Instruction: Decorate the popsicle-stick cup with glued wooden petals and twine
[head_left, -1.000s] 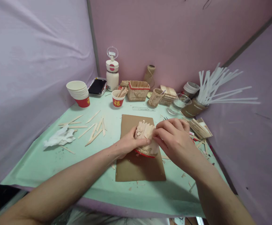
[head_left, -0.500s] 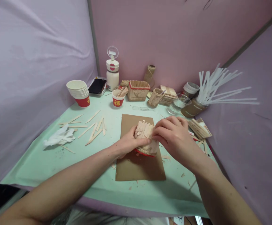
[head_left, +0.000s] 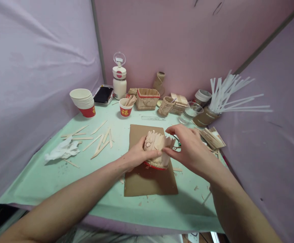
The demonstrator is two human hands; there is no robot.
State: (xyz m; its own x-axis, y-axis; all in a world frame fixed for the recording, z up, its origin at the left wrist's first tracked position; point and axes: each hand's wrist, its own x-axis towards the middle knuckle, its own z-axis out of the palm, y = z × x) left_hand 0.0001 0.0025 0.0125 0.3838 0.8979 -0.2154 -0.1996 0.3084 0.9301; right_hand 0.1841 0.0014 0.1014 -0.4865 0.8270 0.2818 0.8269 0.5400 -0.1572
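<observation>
A cup covered in pale wooden strips (head_left: 155, 141) has pointed strip ends along its top, small petal-like chips on its side and a red trim at its base. My left hand (head_left: 139, 155) grips it from the left, with the thumb across its front. To the right of the cup, my right hand (head_left: 187, 143) has its thumb and fingers spread apart, the thumb tip at the cup's side. I see nothing held in that hand. Beneath the cup lies a brown cardboard sheet (head_left: 149, 185).
Loose wooden strips (head_left: 101, 145) and a crumpled tissue (head_left: 63, 148) lie at left. Along the back stand stacked paper cups (head_left: 82, 101), a white bottle (head_left: 119, 86), a rectangular wooden box (head_left: 147, 101), a clear water cup (head_left: 189, 114) and white sticks (head_left: 225, 94) in a holder.
My right hand's fingers have spread and lifted off the cup's upper right, uncovering more pointed strips there. My left hand keeps its grip. The whole view has shifted slightly.
</observation>
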